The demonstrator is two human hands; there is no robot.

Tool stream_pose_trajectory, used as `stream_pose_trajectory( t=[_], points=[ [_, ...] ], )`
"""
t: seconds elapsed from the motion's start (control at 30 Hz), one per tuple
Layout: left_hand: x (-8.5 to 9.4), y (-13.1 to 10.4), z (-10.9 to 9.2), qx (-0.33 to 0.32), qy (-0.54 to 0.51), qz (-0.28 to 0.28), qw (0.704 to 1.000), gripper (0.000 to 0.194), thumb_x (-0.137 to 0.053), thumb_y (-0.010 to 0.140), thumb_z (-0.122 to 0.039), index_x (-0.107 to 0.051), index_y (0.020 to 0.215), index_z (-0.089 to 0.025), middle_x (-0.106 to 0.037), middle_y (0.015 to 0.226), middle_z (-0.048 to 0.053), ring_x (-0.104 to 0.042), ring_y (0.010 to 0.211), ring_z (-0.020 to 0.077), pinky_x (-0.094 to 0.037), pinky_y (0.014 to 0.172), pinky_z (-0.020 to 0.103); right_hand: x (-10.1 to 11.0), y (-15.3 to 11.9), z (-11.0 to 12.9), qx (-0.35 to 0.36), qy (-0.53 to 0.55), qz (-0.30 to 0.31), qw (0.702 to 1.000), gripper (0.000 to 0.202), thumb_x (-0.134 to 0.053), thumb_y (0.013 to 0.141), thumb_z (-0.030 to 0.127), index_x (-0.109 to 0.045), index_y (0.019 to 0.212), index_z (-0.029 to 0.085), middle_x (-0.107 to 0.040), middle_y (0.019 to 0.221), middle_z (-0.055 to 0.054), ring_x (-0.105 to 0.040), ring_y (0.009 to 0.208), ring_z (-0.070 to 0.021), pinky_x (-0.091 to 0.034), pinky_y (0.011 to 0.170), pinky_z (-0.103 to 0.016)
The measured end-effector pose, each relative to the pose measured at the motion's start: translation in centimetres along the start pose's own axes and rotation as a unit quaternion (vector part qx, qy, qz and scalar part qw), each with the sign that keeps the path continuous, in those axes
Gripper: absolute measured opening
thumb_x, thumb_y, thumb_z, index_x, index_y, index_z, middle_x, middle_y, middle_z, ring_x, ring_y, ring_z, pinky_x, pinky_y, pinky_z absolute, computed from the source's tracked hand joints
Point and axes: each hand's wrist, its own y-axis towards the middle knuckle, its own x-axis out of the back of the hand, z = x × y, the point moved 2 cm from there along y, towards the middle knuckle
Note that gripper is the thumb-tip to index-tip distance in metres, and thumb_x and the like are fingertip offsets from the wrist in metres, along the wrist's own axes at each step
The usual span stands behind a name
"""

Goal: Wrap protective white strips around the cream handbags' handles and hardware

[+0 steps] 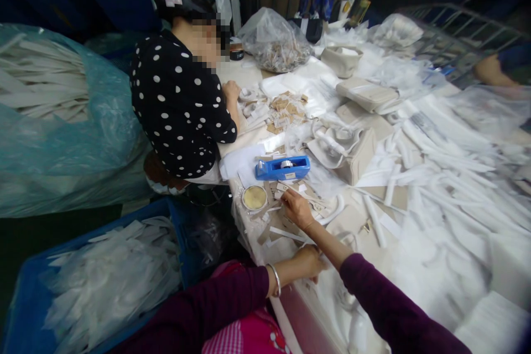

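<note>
My right hand reaches over the table to a small pile of flat beige tags, its fingers pinched together at the pile. Nearer to me, my left hand, with a silver bangle on the wrist, is curled at the edge of a beige bag; what its fingers hold is hidden. A blue tape dispenser stands just beyond my right hand. Left of that hand is a round tin with a yellowish inside.
A person in a polka-dot top sits at the table's left side. Beige bags, white padding strips and plastic cover the right. A blue crate of white scraps stands at lower left, a large teal sack behind it.
</note>
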Motion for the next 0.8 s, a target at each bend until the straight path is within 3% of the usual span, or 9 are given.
stream_pose_trajectory(
  t=[0.07, 0.17, 0.27, 0.43, 0.53, 0.63, 0.73, 0.8],
  points=[
    [0.2, -0.4, -0.4, 0.012, 0.046, 0.002, 0.999, 0.016, -0.062, 0.07, -0.017, -0.062, 0.085, -0.014, -0.041, 0.036, -0.002, -0.045, 0.038, 0.0184, -0.037, 0.043, 0.031, 1.5, -0.4, -1.1, -0.104, 0.147, -0.115, 0.977, 0.008, -0.049, 0.078, 0.021, -0.055, 0.073, 0.019, -0.057, 0.072, -0.001, -0.051, 0.069, -0.0157, -0.039, 0.065, -0.026],
    [0.5, -1.0, -1.4, 0.006, 0.104, 0.004, 0.995, 0.022, -0.056, 0.072, -0.016, -0.059, 0.094, -0.015, -0.044, 0.042, -0.004, -0.044, 0.035, 0.0146, -0.036, 0.04, 0.026, 3.8, -1.7, -2.4, -0.214, 0.354, -0.226, 0.882, 0.014, -0.058, 0.07, 0.031, -0.052, 0.066, 0.019, -0.052, 0.059, 0.003, -0.048, 0.059, -0.0138, -0.038, 0.06, -0.026],
    [0.7, -1.4, -2.3, -0.002, 0.145, 0.012, 0.989, 0.021, -0.051, 0.074, -0.013, -0.057, 0.093, -0.015, -0.046, 0.046, -0.005, -0.043, 0.034, 0.0113, -0.037, 0.041, 0.022, 5.9, -3.8, -2.8, -0.252, 0.475, -0.26, 0.802, 0.018, -0.063, 0.065, 0.031, -0.051, 0.062, 0.019, -0.052, 0.054, 0.004, -0.047, 0.055, -0.0121, -0.037, 0.058, -0.025],
    [0.9, -1.6, -2.9, -0.022, 0.118, 0.029, 0.992, 0.011, -0.049, 0.075, -0.013, -0.055, 0.085, -0.013, -0.051, 0.053, -0.002, -0.047, 0.037, 0.0124, -0.039, 0.042, 0.024, 8.5, -8.1, -1.4, -0.211, 0.659, -0.262, 0.672, 0.021, -0.063, 0.066, 0.03, -0.044, 0.066, 0.021, -0.065, 0.072, -0.001, -0.06, 0.065, -0.016, -0.046, 0.068, -0.03],
    [1.0, -1.7, -3.0, -0.033, 0.116, 0.04, 0.992, 0.009, -0.05, 0.077, -0.017, -0.055, 0.084, -0.013, -0.053, 0.059, -0.001, -0.049, 0.041, 0.0118, -0.04, 0.045, 0.025, 9.7, -11.6, -0.4, -0.2, 0.69, -0.275, 0.639, 0.021, -0.063, 0.068, 0.028, -0.043, 0.071, 0.021, -0.067, 0.081, -0.001, -0.058, 0.059, -0.0143, -0.048, 0.067, -0.032],
    [1.2, -1.9, -3.0, -0.051, 0.109, 0.054, 0.991, 0.013, -0.052, 0.078, -0.022, -0.056, 0.086, -0.012, -0.053, 0.058, 0.0, -0.048, 0.043, 0.0116, -0.04, 0.046, 0.024, 9.9, -16.3, 0.1, -0.209, 0.687, -0.302, 0.628, 0.019, -0.063, 0.071, 0.026, -0.044, 0.075, 0.021, -0.065, 0.078, 0.001, -0.046, 0.048, -0.0089, -0.044, 0.057, -0.027],
    [1.3, -2.1, -3.2, -0.063, 0.106, 0.069, 0.99, 0.017, -0.054, 0.078, -0.025, -0.056, 0.087, -0.011, -0.052, 0.056, -0.001, -0.047, 0.043, 0.0113, -0.038, 0.046, 0.024, 8.6, -21.4, 0.3, -0.266, 0.673, -0.299, 0.623, 0.022, -0.06, 0.078, 0.04, -0.052, 0.082, 0.02, -0.061, 0.071, 0.0, -0.037, 0.047, -0.0083, -0.033, 0.048, -0.023],
    [1.4, -2.3, -3.4, -0.078, 0.104, 0.078, 0.988, 0.019, -0.055, 0.078, -0.028, -0.056, 0.086, -0.011, -0.052, 0.057, -0.001, -0.047, 0.043, 0.0108, -0.038, 0.046, 0.023, 7.2, -24.5, 0.5, -0.314, 0.668, -0.28, 0.613, 0.036, -0.054, 0.082, 0.052, -0.058, 0.087, 0.017, -0.059, 0.07, -0.002, -0.036, 0.048, -0.0089, -0.03, 0.046, -0.024]
  ],
)
